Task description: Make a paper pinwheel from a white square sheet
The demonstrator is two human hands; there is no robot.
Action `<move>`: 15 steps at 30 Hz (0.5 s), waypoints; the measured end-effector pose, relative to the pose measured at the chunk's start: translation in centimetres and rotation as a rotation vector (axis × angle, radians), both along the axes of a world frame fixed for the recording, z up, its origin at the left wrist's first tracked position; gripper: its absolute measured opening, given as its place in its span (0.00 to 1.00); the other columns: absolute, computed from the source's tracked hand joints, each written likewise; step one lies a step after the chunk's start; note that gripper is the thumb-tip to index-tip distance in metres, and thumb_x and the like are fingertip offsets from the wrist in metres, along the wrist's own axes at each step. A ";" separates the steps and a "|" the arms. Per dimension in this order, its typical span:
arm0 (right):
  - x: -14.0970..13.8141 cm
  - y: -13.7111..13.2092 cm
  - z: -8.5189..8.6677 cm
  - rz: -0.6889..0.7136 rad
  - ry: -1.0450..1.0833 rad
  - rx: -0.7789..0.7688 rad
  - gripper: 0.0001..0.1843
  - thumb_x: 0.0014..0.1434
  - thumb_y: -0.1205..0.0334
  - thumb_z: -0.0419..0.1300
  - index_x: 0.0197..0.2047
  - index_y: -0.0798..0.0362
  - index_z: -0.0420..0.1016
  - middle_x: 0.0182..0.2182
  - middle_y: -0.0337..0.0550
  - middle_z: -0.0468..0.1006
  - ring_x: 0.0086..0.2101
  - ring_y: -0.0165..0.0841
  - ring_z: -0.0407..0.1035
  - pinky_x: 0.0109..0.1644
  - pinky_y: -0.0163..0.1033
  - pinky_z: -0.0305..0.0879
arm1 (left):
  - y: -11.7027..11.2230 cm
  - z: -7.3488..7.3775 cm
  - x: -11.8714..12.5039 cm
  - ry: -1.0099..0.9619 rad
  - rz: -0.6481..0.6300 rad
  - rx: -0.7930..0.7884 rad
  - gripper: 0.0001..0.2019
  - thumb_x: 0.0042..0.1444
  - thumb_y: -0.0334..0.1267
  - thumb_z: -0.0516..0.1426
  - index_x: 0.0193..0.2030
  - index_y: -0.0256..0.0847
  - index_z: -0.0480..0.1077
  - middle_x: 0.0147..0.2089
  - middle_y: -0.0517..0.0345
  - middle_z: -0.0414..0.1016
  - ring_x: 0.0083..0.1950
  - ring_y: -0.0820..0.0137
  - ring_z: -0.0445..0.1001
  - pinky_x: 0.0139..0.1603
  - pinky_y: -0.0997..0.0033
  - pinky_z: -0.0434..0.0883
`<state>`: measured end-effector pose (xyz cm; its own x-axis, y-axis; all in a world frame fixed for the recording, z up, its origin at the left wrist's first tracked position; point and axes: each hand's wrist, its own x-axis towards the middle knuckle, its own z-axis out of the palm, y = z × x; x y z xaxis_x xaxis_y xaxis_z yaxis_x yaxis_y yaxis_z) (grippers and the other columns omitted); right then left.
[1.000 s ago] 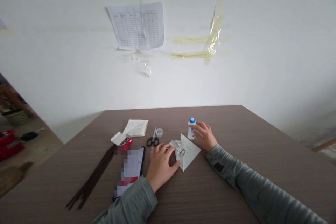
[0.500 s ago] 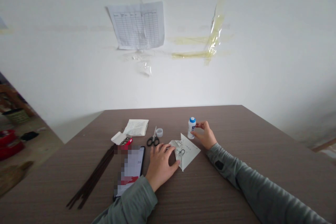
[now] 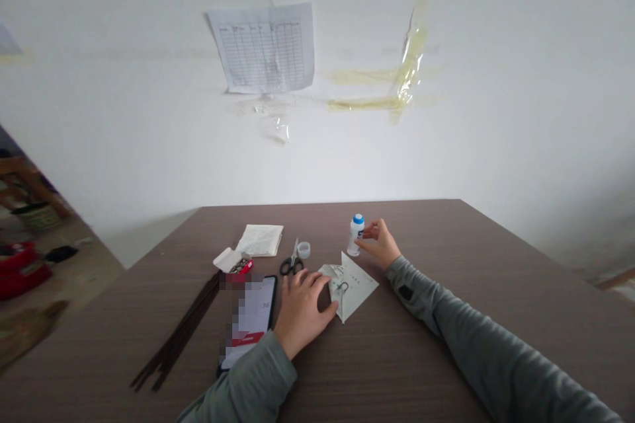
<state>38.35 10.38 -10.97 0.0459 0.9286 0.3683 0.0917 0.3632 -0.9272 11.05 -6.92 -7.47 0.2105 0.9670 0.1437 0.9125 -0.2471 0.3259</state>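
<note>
Right hand (image 3: pixel 380 244): narrow, with the thumb and fingers pinched on the side of a small white bottle with a blue cap (image 3: pixel 355 234)
Left hand (image 3: pixel 302 307): wide and flat, fingers spread, with the thumb tip on the edge of the folded white paper
Folded white paper (image 3: pixel 348 285): a pointy paper shape lying flat on the brown wood table (image 3: pixel 407 231), between the two hands and just by the left thumb
Small dark loop (image 3: pixel 341 287): lies on the paper, too small to tell what it is
Just past the left fingers: black-handled scissors (image 3: pixel 291 266) and a little clear ring (image 3: pixel 304 250)
Farther past the left hand: a white paper packet (image 3: pixel 260 240) and a small open box (image 3: pixel 233 262)
Beside the left hand, on its outer side: a phone with a blurred screen (image 3: pixel 251 317), then a bunch of long dark sticks (image 3: pixel 178 334)
Both arms: grey sleeves (image 3: pixel 476 324)
Far in front of the hands: a paper chart (image 3: pixel 262 47) and yellowed tape (image 3: pixel 409 59) stuck on the white wall
</note>
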 end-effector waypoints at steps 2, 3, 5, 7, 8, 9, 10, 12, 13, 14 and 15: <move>-0.8 0.7 0.4 0.034 0.015 -0.011 0.52 0.37 0.25 0.92 0.44 0.35 0.60 0.40 0.40 0.93 0.46 0.54 0.93 0.53 0.59 0.92 | -0.1 0.5 -0.2 0.017 0.015 -0.024 0.26 0.76 0.43 0.74 0.78 0.55 0.89 0.84 0.47 0.89 0.93 0.29 0.74 0.96 0.10 0.65; -1.2 1.0 0.5 0.055 0.022 -0.016 0.52 0.37 0.25 0.92 0.44 0.35 0.60 0.40 0.39 0.93 0.45 0.52 0.93 0.53 0.59 0.92 | -0.2 0.8 -0.2 0.022 0.021 -0.032 0.26 0.76 0.42 0.74 0.78 0.55 0.89 0.85 0.47 0.89 0.94 0.29 0.74 0.96 0.10 0.64; -2.2 1.5 0.8 0.104 0.032 -0.025 0.52 0.37 0.27 0.93 0.44 0.36 0.60 0.39 0.37 0.92 0.44 0.51 0.93 0.53 0.58 0.91 | -0.3 1.1 -0.4 0.025 0.023 -0.039 0.26 0.77 0.42 0.73 0.79 0.54 0.89 0.85 0.46 0.89 0.94 0.28 0.73 0.96 0.08 0.64; -3.3 1.9 1.0 0.150 0.037 -0.033 0.53 0.35 0.29 0.93 0.44 0.36 0.61 0.38 0.35 0.92 0.44 0.51 0.93 0.53 0.58 0.91 | -0.3 1.4 -0.5 0.025 0.019 -0.042 0.26 0.77 0.41 0.73 0.79 0.52 0.89 0.86 0.45 0.88 0.95 0.28 0.73 0.96 0.07 0.63; -3.8 2.1 1.1 0.170 0.038 -0.037 0.53 0.35 0.30 0.94 0.45 0.36 0.60 0.38 0.34 0.91 0.44 0.50 0.93 0.53 0.58 0.91 | -0.4 1.5 -0.5 0.026 0.019 -0.047 0.26 0.77 0.41 0.72 0.80 0.52 0.89 0.86 0.45 0.88 0.95 0.28 0.72 0.96 0.07 0.62; -4.3 2.2 1.2 0.186 0.038 -0.041 0.52 0.35 0.31 0.94 0.44 0.36 0.60 0.38 0.33 0.90 0.43 0.49 0.93 0.54 0.58 0.91 | -0.4 1.6 -0.6 0.031 0.021 -0.055 0.26 0.78 0.41 0.72 0.80 0.52 0.89 0.87 0.45 0.87 0.95 0.28 0.72 0.96 0.08 0.62; -4.8 2.4 1.3 0.199 0.037 -0.046 0.52 0.35 0.32 0.94 0.44 0.36 0.60 0.37 0.32 0.90 0.43 0.49 0.93 0.54 0.58 0.92 | -0.4 1.8 -0.6 0.038 0.024 -0.065 0.27 0.78 0.41 0.72 0.80 0.53 0.88 0.87 0.46 0.87 0.96 0.28 0.71 0.97 0.08 0.62; -5.7 2.6 1.3 0.222 0.031 -0.058 0.51 0.36 0.35 0.94 0.44 0.36 0.60 0.37 0.30 0.88 0.43 0.48 0.92 0.55 0.58 0.92 | -0.4 2.0 -0.7 0.056 0.030 -0.090 0.27 0.78 0.41 0.72 0.81 0.55 0.88 0.88 0.47 0.86 0.97 0.29 0.70 0.98 0.09 0.61; -6.1 2.7 1.3 0.231 0.026 -0.065 0.51 0.36 0.37 0.94 0.44 0.36 0.60 0.36 0.30 0.88 0.43 0.48 0.93 0.55 0.58 0.92 | -0.4 2.1 -0.7 0.063 0.030 -0.097 0.28 0.78 0.41 0.72 0.82 0.55 0.88 0.89 0.48 0.85 0.97 0.30 0.70 0.98 0.09 0.60; -6.4 2.8 1.3 0.239 0.021 -0.071 0.50 0.36 0.39 0.94 0.44 0.36 0.60 0.36 0.30 0.88 0.44 0.48 0.93 0.56 0.58 0.92 | -0.4 2.2 -0.8 0.069 0.030 -0.101 0.28 0.78 0.41 0.71 0.82 0.55 0.87 0.89 0.48 0.85 0.97 0.30 0.69 0.98 0.09 0.60; -6.7 2.9 1.2 0.246 0.014 -0.077 0.49 0.37 0.41 0.94 0.44 0.36 0.60 0.36 0.30 0.87 0.44 0.49 0.93 0.56 0.59 0.93 | -0.4 2.3 -0.8 0.072 0.029 -0.104 0.28 0.78 0.41 0.71 0.82 0.55 0.87 0.89 0.48 0.85 0.97 0.30 0.69 0.98 0.09 0.60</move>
<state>31.61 13.30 -9.82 -0.1805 0.9377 0.2968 -0.0038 0.3011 -0.9536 10.27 -7.37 -5.22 0.1885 0.9817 0.0280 0.9407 -0.1887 0.2819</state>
